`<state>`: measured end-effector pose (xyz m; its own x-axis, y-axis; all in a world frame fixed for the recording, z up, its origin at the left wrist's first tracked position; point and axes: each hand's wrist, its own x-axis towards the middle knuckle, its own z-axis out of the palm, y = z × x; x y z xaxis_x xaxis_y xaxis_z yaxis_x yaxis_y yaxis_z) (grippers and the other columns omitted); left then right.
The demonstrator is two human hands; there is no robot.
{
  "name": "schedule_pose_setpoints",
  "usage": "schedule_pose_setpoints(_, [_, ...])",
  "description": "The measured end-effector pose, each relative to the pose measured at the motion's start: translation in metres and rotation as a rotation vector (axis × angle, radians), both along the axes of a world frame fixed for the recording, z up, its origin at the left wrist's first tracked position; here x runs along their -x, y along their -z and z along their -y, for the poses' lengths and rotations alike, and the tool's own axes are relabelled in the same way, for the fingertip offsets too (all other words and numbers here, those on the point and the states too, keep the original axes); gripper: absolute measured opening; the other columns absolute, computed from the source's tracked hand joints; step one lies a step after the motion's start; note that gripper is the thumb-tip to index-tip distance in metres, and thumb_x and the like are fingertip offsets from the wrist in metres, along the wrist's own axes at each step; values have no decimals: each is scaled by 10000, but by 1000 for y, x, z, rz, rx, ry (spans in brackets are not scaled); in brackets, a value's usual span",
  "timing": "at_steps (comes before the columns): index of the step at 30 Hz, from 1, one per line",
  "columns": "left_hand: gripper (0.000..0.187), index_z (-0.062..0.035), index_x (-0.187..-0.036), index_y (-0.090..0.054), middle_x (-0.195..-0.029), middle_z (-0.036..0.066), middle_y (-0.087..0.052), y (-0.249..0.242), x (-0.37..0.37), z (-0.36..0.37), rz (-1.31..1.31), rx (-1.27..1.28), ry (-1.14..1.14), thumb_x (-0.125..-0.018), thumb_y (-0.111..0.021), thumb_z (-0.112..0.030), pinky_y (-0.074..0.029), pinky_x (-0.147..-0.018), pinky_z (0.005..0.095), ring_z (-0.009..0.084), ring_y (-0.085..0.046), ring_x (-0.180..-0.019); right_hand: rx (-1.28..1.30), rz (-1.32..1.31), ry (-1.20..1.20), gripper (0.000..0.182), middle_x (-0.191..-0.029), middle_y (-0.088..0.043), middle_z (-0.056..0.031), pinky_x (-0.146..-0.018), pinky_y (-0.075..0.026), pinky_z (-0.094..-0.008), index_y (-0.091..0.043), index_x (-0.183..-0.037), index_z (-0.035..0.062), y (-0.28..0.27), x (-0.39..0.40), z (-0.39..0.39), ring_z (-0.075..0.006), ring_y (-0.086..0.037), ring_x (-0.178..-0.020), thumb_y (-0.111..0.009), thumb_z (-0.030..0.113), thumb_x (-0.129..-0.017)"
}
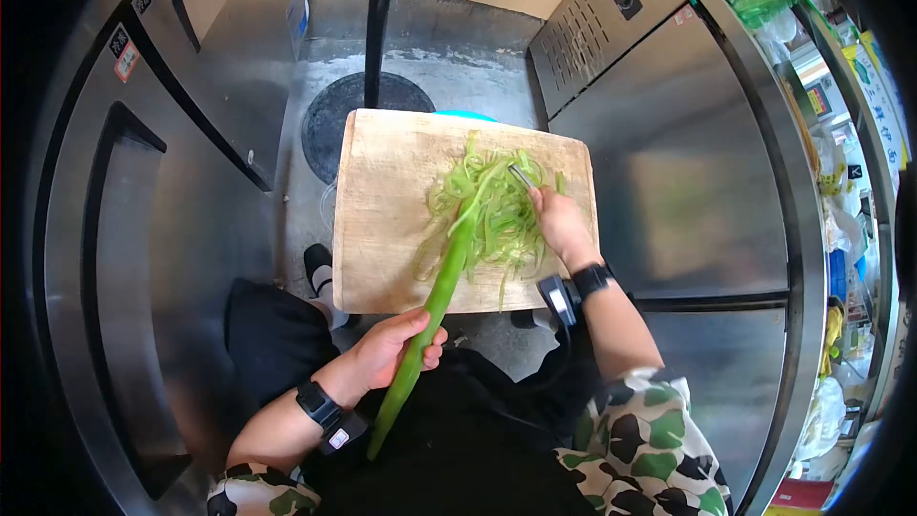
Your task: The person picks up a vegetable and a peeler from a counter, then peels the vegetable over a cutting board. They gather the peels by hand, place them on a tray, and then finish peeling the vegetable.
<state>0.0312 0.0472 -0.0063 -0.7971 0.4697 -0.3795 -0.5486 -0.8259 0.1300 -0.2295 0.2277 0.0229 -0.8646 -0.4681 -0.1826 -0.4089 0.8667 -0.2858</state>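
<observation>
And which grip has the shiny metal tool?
The person's right grip, over the pale wooden board, holds the shiny metal tool. The left grip holds only the long, tapering green stalk.

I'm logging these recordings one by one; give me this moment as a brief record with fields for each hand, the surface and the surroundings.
Left hand: closed around the lower half of a long green stalk
Right hand: holding a metal tool near the stalk's far end
Surface: wooden board
On it: loose pile of green peelings
Surroundings: steel cabinets on both sides
</observation>
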Motion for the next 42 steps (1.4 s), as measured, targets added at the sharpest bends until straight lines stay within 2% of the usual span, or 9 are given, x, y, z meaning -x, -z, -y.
schedule_pose_setpoints(4, [179, -131, -1110, -465, -882, 62, -504, 0, 2, -2, -19, -94, -13, -975, -460, -249, -420, -658, 291, 149, -500, -721, 214, 212, -288, 318, -751, -601, -198, -644, -460, -462, -564, -909, 48, -48, -78, 3, -385, -586, -722, -421, 324, -977])
schedule_pose_setpoints(6, [184, -142, -1126, -454, -879, 62, -504, -2, 3, -3, -10, -119, -21, -976, -455, -249, -416, -650, 289, 146, -499, -715, -89, 349, -402, 293, -790, -605, -206, -671, -469, -460, -560, -981, 78, -46, -113, 5, -397, -586, -749, -404, 326, -976])
schedule_pose_setpoints(12, [215, -158, -1172, -429, -885, 60, -505, 3, 3, 0, -23, -99, -24, -981, -446, -256, -416, -637, 291, 143, -497, -713, -100, 212, 77, 398, -824, -624, -228, -706, -477, -477, -606, -928, 50, -10, -22, 28, -395, -602, -786, -394, 384, -971])
schedule_pose_setpoints(15, [246, -158, -1204, -417, -895, 54, -499, -3, 0, -1, -33, 2, -19, -983, -446, -262, -431, -645, 294, 146, -505, -726, -54, -70, 25, 410, -827, -628, -232, -702, -479, -467, -608, -945, 32, 3, 7, -2, -389, -603, -780, -401, 384, -971])
schedule_pose_setpoints(24, [291, -140, -1216, -428, -914, 51, -488, 3, -3, -5, 13, 185, 3, -945, -527, -175, -444, -665, 309, 163, -515, -740, -39, 167, -426, 342, -758, -619, -211, -685, -475, -498, -563, -1001, 68, -14, -91, 18, -402, -610, -739, -346, 331, -985])
schedule_pose_setpoints(26, [291, -129, -1216, -437, -914, 55, -503, 8, -3, -4, 2, 166, -2, -944, -528, -178, -450, -671, 310, 168, -526, -747, -118, 224, -38, 367, -777, -624, -223, -714, -478, -492, -567, -995, 33, -20, -48, 35, -404, -610, -770, -348, 328, -986])
schedule_pose_setpoints(31, [320, -96, -1259, -436, -917, 67, -550, 6, 0, 1, -64, 244, -29, -971, -469, -231, -473, -708, 307, 168, -562, -788, -197, -58, -46, 433, -825, -640, -202, -719, -496, -462, -586, -1006, 14, -28, -5, 8, -361, -620, -746, -349, 376, -986])
schedule_pose_setpoints(37, [350, -119, -1312, -416, -918, 85, -550, -7, 2, 1, -22, 14, -94, -992, -408, -260, -465, -701, 295, 156, -546, -753, 244, 563, -224, 346, -790, -608, -229, -737, -479, -439, -570, -1087, 42, -45, -114, -5, -355, -617, -812, -406, 329, -984])
schedule_pose_setpoints(42, [318, -135, -1278, -424, -903, 81, -525, 12, -4, 1, -5, -45, -98, -990, -409, -270, -441, -667, 282, 145, -511, -705, 155, 187, -418, 322, -744, -628, -188, -657, -506, -469, -542, -1060, 61, -2, -94, 8, -381, -620, -712, -361, 318, -988])
